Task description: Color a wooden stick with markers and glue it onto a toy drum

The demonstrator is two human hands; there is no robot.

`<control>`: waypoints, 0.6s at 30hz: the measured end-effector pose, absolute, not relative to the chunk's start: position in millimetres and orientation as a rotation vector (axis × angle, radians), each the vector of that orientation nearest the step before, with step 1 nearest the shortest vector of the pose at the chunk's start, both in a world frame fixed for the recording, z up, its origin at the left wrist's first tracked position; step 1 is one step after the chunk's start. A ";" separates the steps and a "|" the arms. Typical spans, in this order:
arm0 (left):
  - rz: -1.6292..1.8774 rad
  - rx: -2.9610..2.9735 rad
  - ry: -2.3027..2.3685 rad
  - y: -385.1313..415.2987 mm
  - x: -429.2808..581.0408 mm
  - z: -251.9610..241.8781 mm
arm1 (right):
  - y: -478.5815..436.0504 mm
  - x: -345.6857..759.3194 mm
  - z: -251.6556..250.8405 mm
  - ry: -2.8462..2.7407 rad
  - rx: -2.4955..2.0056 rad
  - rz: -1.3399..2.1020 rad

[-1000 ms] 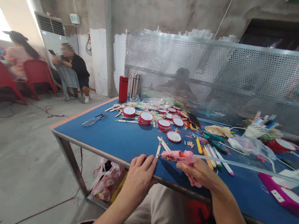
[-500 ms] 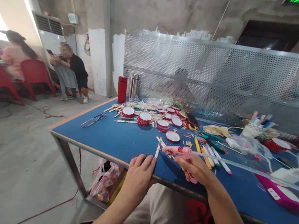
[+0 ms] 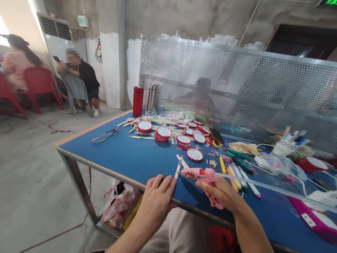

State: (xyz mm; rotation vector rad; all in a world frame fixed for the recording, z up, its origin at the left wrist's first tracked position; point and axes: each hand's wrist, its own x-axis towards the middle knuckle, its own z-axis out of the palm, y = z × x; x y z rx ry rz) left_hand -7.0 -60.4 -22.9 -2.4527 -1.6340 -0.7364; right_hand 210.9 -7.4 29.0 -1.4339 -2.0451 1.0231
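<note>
My right hand is wrapped round the handle of a pink glue gun, with a long clear glue stick running out of its back. The gun's nozzle is at a wooden craft stick with coloured marks, which meets another stick in a narrow angle. My left hand lies at the table's front edge, fingers together and stretched out flat, its fingertips on the lower end of the marked stick. A red-rimmed white disc lies just beyond the sticks.
On the blue table are red-rimmed drums, loose sticks, glasses, markers, a red flask and a magenta power strip. A perforated metal panel stands behind. People sit at the far left.
The glue gun in my right hand has moved slightly left, bringing its nozzle to the marked stick. My left hand has stayed in place.
</note>
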 end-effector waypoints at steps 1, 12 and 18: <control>-0.740 -2.450 -1.632 -60.4 -6.9 -23.4 | -8.0 211.1 29.5 -2.061 -1.435 1.027; -0.729 -2.469 -1.637 -60.3 -6.6 -21.2 | -9.4 212.1 32.7 -1.688 -1.308 1.209; -0.709 -2.478 -1.632 -59.2 -7.1 -22.9 | -6.5 213.5 30.0 -1.654 -1.227 1.277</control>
